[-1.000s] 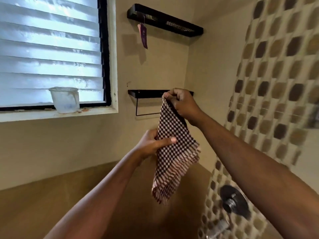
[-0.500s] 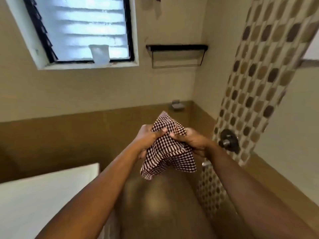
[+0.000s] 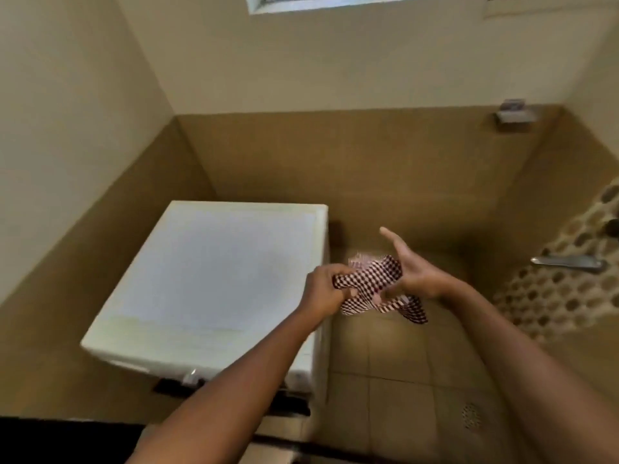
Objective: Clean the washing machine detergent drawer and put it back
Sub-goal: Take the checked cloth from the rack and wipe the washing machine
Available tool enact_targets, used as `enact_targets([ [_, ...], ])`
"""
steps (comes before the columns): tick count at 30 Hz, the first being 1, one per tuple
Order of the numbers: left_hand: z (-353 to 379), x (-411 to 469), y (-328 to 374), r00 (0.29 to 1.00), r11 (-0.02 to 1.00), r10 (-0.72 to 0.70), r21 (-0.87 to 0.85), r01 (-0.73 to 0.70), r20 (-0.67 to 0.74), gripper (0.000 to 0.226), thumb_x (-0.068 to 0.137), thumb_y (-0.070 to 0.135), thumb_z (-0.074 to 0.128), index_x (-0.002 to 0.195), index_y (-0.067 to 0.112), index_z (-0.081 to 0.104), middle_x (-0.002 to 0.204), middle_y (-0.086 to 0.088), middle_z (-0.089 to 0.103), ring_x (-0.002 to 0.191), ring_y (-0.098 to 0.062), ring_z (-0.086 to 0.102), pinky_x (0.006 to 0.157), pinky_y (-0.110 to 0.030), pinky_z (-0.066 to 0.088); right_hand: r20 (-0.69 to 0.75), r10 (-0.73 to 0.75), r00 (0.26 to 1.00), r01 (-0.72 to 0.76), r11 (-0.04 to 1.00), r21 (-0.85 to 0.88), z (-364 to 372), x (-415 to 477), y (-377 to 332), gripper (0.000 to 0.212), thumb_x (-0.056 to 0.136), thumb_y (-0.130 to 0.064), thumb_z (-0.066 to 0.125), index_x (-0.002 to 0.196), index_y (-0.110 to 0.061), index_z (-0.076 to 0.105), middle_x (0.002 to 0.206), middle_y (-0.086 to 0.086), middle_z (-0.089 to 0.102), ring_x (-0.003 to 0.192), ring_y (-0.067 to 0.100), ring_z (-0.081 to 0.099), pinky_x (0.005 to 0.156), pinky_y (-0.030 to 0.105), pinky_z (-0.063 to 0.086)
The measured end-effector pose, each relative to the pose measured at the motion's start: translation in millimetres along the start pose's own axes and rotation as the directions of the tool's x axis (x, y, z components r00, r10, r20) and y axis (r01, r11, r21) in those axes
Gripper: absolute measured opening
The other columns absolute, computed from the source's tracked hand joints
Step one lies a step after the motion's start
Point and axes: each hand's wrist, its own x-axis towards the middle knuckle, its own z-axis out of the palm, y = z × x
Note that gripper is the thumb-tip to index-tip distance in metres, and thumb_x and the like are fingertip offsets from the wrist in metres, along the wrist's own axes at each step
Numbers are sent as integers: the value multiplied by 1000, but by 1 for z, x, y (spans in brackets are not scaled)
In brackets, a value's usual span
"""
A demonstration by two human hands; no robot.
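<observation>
Maroon-and-white checked cloth [image 3: 371, 286] is bunched between my two hands, above the tiled floor [image 3: 402, 380] and just right of the white washing machine [image 3: 214, 272]. My left hand [image 3: 323, 294] has its fingers curled tight round one end. My right hand [image 3: 413, 274] lies against the other end, forefinger straight out; I cannot tell whether its lower fingers grip. The machine's front is too blurred to make out the drawer.

Walls [image 3: 335, 78] cream above, brown tile below; window [image 3: 335, 0] at 12 o'clock, daylit; brown tiled floor [image 3: 395, 380] at 5 o'clock with round drain [image 3: 471, 416]; pebble mosaic strip [image 3: 562, 296] and metal tap [image 3: 566, 262] at 3 o'clock.
</observation>
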Motion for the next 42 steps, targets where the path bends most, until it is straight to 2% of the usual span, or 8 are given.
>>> enact_targets([
  [4,-25,-29,-31,1000,1000,-5,12,5,-19,29,79,1,82,103,18,81,105,4,77,99,-11,69,87,-26,57,84,-4,996,35,930,-367,56,8,-18,46,72,-27,92,111,-38,72,108,-13,71,101,8,68,79,24,56],
  [7,-56,-50,-62,999,999,-12,37,13,-37,23,84,6,79,102,19,80,105,4,77,99,-11,69,85,-23,54,15,15,1000,-7,895,-446,113,15,-33,11,83,-32,84,82,-29,74,86,-7,72,82,7,69,65,24,56],
  [14,-144,-88,-159,997,993,14,115,-22,70,38,94,19,76,129,22,64,114,0,74,95,-10,67,80,-18,52,-232,-20,973,-94,878,-470,236,31,-56,13,82,-24,80,90,-14,77,105,-6,61,92,9,60,68,18,49],
  [19,-224,-106,-237,986,971,74,213,-106,152,25,96,20,72,120,25,67,93,4,71,86,-13,69,65,-7,42,-461,25,887,-239,879,-413,340,21,-79,29,85,-26,76,63,-19,58,64,-4,59,62,11,55,54,30,33],
  [22,-277,-120,-276,993,975,50,212,-72,109,19,96,14,68,112,24,68,88,5,69,74,-10,67,58,-2,40,-454,53,890,-239,901,-362,407,18,-92,6,89,-18,71,84,-21,74,81,-7,70,75,10,61,62,24,35],
  [28,-356,-129,-333,998,965,30,262,-13,-62,21,94,9,61,106,23,72,91,5,71,86,-17,69,79,-32,57,-501,159,851,-335,898,-284,470,21,-111,27,94,-14,63,116,-21,76,109,-1,78,101,20,69,81,29,50],
  [36,-413,-107,-393,804,976,-65,130,175,-591,28,93,8,62,120,5,64,118,-21,62,113,-40,56,98,-48,46,-901,-145,408,-396,862,-318,459,28,-157,37,89,-8,64,124,-17,72,108,5,76,94,26,68,83,33,52],
  [42,-415,-77,-408,898,910,-346,137,392,-271,95,100,54,55,165,6,5,172,-18,9,158,-38,13,126,-55,16,-587,-47,808,-320,802,-505,547,108,-113,47,92,-16,70,138,-21,63,135,9,63,115,31,62,90,42,56],
])
